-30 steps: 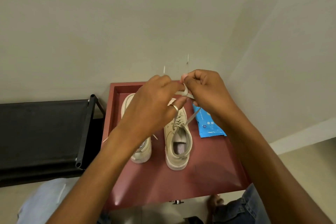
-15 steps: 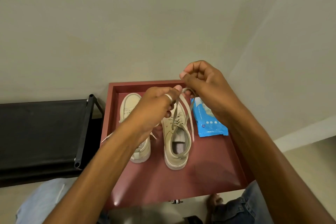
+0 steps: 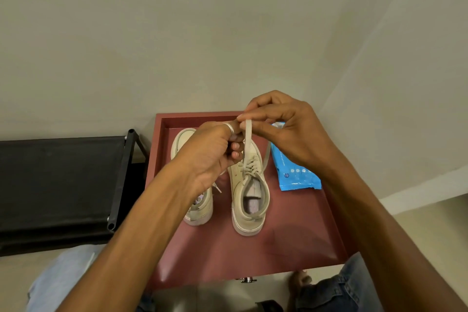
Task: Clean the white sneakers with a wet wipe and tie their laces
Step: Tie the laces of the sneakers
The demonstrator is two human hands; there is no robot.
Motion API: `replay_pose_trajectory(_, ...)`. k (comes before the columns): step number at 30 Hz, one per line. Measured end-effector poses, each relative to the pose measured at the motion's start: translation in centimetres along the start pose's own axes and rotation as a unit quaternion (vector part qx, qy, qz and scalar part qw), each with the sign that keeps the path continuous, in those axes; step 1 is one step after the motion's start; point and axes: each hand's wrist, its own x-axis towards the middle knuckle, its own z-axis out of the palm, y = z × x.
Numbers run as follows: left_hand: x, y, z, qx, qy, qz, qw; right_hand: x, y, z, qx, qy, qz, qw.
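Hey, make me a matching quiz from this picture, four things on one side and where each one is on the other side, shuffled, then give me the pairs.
Things
1. lace
2. wipes pack
3. black bench
4. red tray

Places
A. under both sneakers
B. pinched by the right hand, raised above one sneaker
C. lying on the tray, right of the sneakers
D. standing left of the tray

Pairs: 1-B, 2-C, 3-D, 4-A
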Motion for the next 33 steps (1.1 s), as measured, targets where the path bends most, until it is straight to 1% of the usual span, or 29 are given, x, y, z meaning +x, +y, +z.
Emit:
replay_pose_trajectory(2,-0.2,0.3,-0.2,0.051,-0.004,0.033,0.998,0.0,0.1,-0.2,0.043,0.035,0.043,0.998)
replay_pose_trajectory(4,-0.5,0.8,-0.6,0.171,0.016,0.055,0.984,-0.2,0.8,-0.8,0.095,0.070,0.129,0.985)
replay_pose_trajectory(5,-0.5,0.9,-1.1,0.244,0.031,0.059,0.967,-0.2,1.4,-1.1,0.124,0.083,0.176,0.973)
replay_pose_trajectory(6,-0.4,0.9,-1.8,0.313,0.044,0.063,0.946,-0.3,2.1,-1.5,0.155,0.100,0.222,0.957)
replay_pose_trajectory(8,-0.2,0.7,-3.6,0.421,0.084,0.068,0.900,-0.4,3.7,-2.4,0.218,0.156,0.304,0.914)
replay_pose_trajectory(10,0.2,0.5,-5.5,0.490,0.119,0.050,0.862,-0.7,5.4,-3.8,0.254,0.208,0.381,0.864)
replay_pose_trajectory(12,0.3,0.2,-7.1,0.540,0.130,0.019,0.831,-1.2,7.0,-4.8,0.279,0.233,0.438,0.822)
replay_pose_trajectory(16,0.9,-0.5,-9.8,0.598,0.124,-0.030,0.791,-2.1,9.3,-5.7,0.313,0.278,0.487,0.766)
replay_pose_trajectory(19,1.2,-1.0,-11.6,0.632,0.117,-0.063,0.763,-2.4,9.7,-6.0,0.345,0.307,0.491,0.738)
replay_pose_trajectory(21,1.4,-1.3,-12.7,0.662,0.101,-0.097,0.736,-2.6,9.9,-6.2,0.358,0.327,0.491,0.724)
replay_pose_trajectory(23,1.5,-1.5,-13.7,0.685,0.089,-0.125,0.712,-2.8,9.9,-6.3,0.355,0.343,0.494,0.716)
replay_pose_trajectory(25,1.3,-1.4,-14.2,0.690,0.087,-0.140,0.705,-3.0,9.9,-6.3,0.342,0.348,0.496,0.718)
replay_pose_trajectory(27,0.9,-1.4,-14.2,0.701,0.091,-0.137,0.693,-3.0,10.0,-6.2,0.314,0.340,0.505,0.728)
replay_pose_trajectory(30,0.6,-1.6,-14.0,0.735,0.084,-0.123,0.662,-2.8,9.9,-5.9,0.239,0.312,0.521,0.758)
replay_pose_trajectory(31,0.5,-1.5,-13.9,0.740,0.083,-0.111,0.658,-2.7,9.8,-5.7,0.207,0.303,0.520,0.771)
replay_pose_trajectory(33,0.4,-1.2,-13.2,0.742,0.112,-0.045,0.660,-2.6,9.2,-4.9,0.121,0.287,0.496,0.810)
